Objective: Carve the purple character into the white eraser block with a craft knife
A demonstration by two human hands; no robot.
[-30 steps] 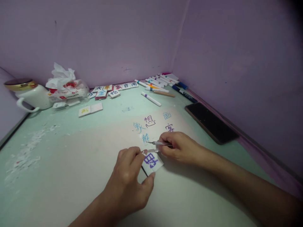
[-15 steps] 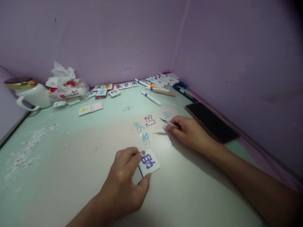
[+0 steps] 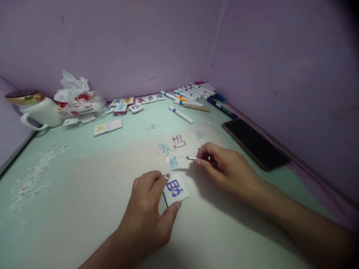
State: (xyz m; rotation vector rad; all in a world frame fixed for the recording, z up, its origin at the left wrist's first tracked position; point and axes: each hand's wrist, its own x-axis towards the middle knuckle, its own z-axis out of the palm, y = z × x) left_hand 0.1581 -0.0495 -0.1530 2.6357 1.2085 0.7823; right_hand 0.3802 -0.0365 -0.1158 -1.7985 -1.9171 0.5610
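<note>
A small white square card (image 3: 181, 193) with a thick purple character lies on the table in front of me. Thumb and fingers of my left hand (image 3: 147, 211) grip it by its left and near edges. A thin white scrap shows by the index fingertip. Above and to the right of the card, my right hand (image 3: 224, 164) pinches a slim craft knife (image 3: 191, 158), its tip pointing left over the table. Most of the knife's handle is hidden by the fingers. Blue and purple characters (image 3: 178, 141) are written on the tabletop beyond the card.
Several markers (image 3: 181, 114) and a phone (image 3: 256, 144) lie along the right side. Character cards (image 3: 136, 108), a tissue pack (image 3: 81, 108) and a white mug (image 3: 42, 114) stand at the back left. White scraps (image 3: 36, 173) litter the left. Purple walls bound the table.
My right hand has turned the craft knife and brought it slightly lower, its tip now nearer the card. My left hand keeps hold of the card, almost unmoved.
</note>
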